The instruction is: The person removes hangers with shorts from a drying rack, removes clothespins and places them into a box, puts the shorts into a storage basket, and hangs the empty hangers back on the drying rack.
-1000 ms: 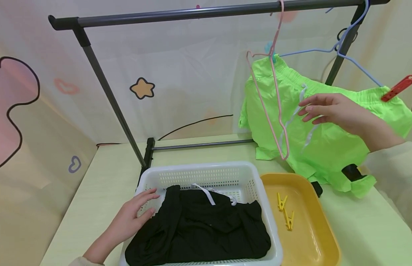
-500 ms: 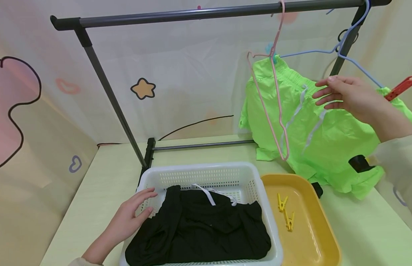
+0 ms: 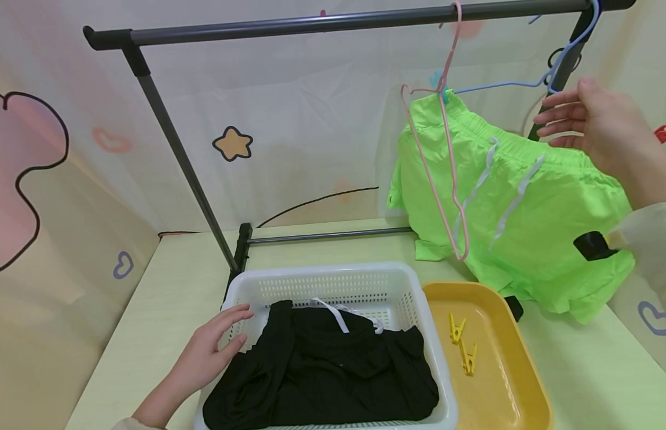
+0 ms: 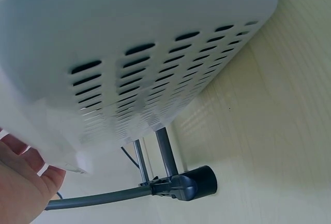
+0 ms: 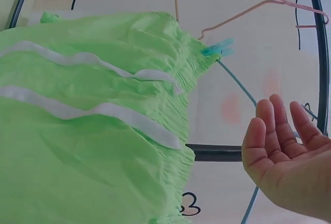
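Bright green shorts (image 3: 526, 227) with white drawstrings hang from a blue hanger (image 3: 494, 87). A light-blue clothespin (image 5: 217, 49) holds one waistband corner; a red clothespin (image 3: 663, 132) is mostly hidden behind my right hand (image 3: 601, 125). That hand hovers before the hanger's right part with fingers loosely bent and nothing between them. My left hand (image 3: 203, 349) rests at the left rim of a white basket (image 3: 322, 275), fingers relaxed, and its fingertips show at the rim (image 4: 31, 157) in the left wrist view. Black folded clothing (image 3: 333, 370) with a white drawstring lies in the basket.
A bare pink hanger (image 3: 445, 119) hangs from the dark rack bar (image 3: 289, 25) in front of the shorts. Right of the basket, a yellow tray (image 3: 505, 370) holds two yellow clothespins (image 3: 463, 343). The rack's left post (image 3: 184, 167) stands behind the basket.
My right hand has moved up and right, from in front of the shorts' drawstrings to beside the blue hanger. The left hand has stayed at the basket rim.
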`<move>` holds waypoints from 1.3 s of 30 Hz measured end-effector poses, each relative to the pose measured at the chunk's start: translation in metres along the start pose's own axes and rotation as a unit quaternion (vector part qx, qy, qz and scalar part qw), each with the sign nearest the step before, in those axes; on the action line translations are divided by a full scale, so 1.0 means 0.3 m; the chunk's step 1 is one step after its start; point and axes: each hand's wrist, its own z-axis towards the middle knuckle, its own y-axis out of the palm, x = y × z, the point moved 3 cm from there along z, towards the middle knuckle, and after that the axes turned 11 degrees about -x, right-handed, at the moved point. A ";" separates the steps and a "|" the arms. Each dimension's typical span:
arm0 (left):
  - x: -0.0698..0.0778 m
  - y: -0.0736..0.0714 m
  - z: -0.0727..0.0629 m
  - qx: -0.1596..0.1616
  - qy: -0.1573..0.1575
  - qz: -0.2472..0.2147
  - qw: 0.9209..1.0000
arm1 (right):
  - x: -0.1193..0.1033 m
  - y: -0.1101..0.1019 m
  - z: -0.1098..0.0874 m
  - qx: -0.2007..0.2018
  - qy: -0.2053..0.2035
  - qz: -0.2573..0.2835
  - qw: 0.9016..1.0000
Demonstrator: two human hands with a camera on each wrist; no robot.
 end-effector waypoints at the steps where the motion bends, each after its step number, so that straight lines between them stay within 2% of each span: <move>1: 0.000 0.000 0.000 0.000 0.000 0.000 1.000 | -0.005 -0.007 0.000 0.009 -0.002 -0.003 1.000; 9: 0.000 0.002 -0.001 0.002 -0.002 0.001 1.000 | -0.039 -0.080 0.006 0.088 -0.046 -0.051 0.994; 14: -0.001 0.002 -0.002 0.008 0.001 0.008 1.000 | -0.038 -0.201 0.047 0.123 -0.065 -0.049 0.989; 18: 0.000 0.003 -0.003 0.012 0.004 0.011 1.000 | -0.032 -0.303 0.087 0.152 -0.082 -0.089 0.981; 21: 0.001 0.002 -0.003 0.013 0.005 0.010 1.000 | -0.035 -0.343 0.101 0.168 -0.081 -0.130 0.974; 24: 0.001 0.001 -0.004 0.014 0.005 0.011 1.000 | -0.037 -0.364 0.107 0.169 -0.071 -0.153 0.971; 27: 0.001 0.001 -0.004 0.018 0.006 0.014 1.000 | -0.041 -0.370 0.109 0.166 -0.051 -0.173 0.969; 30: 0.001 0.001 -0.006 0.022 0.009 0.017 1.000 | -0.044 -0.361 0.108 0.148 -0.039 -0.154 0.976; 31: 0.001 0.001 -0.006 0.023 0.009 0.017 1.000 | -0.049 -0.323 0.094 0.146 -0.033 -0.150 0.977; 35: 0.000 0.000 -0.009 0.026 0.013 0.014 1.000 | -0.057 -0.264 0.081 0.123 -0.001 -0.138 0.983; 37: -0.001 0.000 -0.010 0.025 0.012 0.013 1.000 | -0.066 -0.211 0.064 0.116 0.024 -0.161 0.980; 38: -0.001 0.000 -0.010 0.025 0.012 0.013 1.000 | -0.065 -0.216 0.068 0.110 0.035 -0.171 0.979; 39: -0.002 0.000 -0.010 0.025 0.012 0.013 1.000 | -0.070 -0.191 0.058 0.105 0.046 -0.182 0.977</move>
